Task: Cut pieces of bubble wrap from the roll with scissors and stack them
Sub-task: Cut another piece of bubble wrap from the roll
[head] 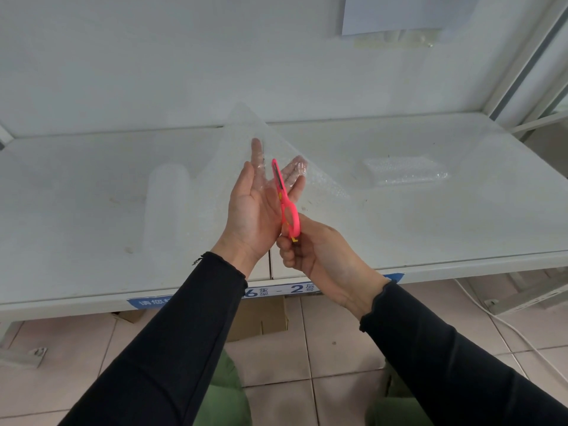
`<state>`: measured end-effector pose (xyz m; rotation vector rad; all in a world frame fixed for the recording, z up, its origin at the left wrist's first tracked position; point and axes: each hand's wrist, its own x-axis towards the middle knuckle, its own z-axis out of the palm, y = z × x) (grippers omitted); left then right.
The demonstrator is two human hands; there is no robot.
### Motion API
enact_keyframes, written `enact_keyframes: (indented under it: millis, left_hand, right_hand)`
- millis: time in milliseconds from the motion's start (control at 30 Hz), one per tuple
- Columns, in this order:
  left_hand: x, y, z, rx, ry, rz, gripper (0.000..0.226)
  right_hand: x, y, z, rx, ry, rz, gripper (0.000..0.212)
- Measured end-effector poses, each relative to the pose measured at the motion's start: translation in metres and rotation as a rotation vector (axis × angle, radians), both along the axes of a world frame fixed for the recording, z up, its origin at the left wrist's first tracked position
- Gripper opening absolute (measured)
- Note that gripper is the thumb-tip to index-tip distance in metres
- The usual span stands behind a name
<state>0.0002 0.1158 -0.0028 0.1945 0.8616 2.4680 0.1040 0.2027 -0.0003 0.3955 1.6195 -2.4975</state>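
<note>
Bubble wrap held up above the tabletop, scissors in the cut.

With our left hand we hold the sheet, fingers spread behind it and thumb in front. Our right hand is closed around the handles of the pink scissors, blades seemingly almost shut. Roll lies left, cut pieces stacked right.
</note>
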Motion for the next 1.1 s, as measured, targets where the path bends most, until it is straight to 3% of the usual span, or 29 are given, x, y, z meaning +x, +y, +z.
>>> enact_keyframes:
  millis: [633, 1100]
  left_hand:
    - [0.012, 0.0, -0.018, -0.214, 0.184, -0.198, 0.041]
    - [0.024, -0.004, -0.024, -0.35, 0.25, -0.181, 0.048]
  right_hand:
    - [-0.015, 0.014, 0.005, -0.026, -0.042, -0.08, 0.034]
    - [-0.022, 0.021, 0.001, -0.026, -0.049, -0.137, 0.033]
